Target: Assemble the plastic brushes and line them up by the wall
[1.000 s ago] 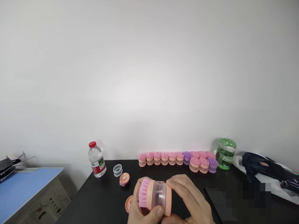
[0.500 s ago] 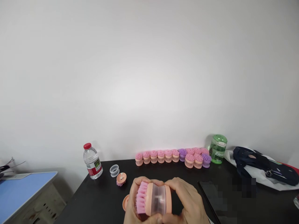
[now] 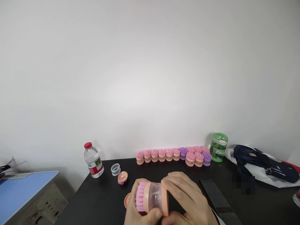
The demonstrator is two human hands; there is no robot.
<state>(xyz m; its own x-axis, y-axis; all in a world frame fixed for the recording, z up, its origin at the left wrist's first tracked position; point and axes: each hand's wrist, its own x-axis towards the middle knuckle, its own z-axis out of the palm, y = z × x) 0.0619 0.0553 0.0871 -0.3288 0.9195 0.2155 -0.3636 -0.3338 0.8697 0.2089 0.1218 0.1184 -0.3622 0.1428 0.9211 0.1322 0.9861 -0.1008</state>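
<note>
Brush (image 3: 154, 197), one, peach with clear middle and pink bristles: being held on its side over the black worktop (image 3: 100, 200), bristles facing left. Left hand (image 3: 136, 215): fingers wrapping the brush's bristle end, thumb pressing near its clear middle. Right hand (image 3: 191, 201): fingers gripping the brush's peach base. Round peach piece (image 3: 126, 200): lying left of the brush, partly hidden by the left hand. Dark flat device (image 3: 219, 200): lying right of the brush. Loose brush head (image 3: 122, 177): resting bristles downward, beyond the brush and to its left. Clear ring (image 3: 115, 169): sitting beyond the brush, farther left. Red-capped bottle (image 3: 93, 161): standing farther left of the brush again. Finished-looking brushes (image 3: 161, 155), pink and purple: standing behind the brush, extending rightward. Green container (image 3: 219, 147): standing behind the brush, well to its right.
</note>
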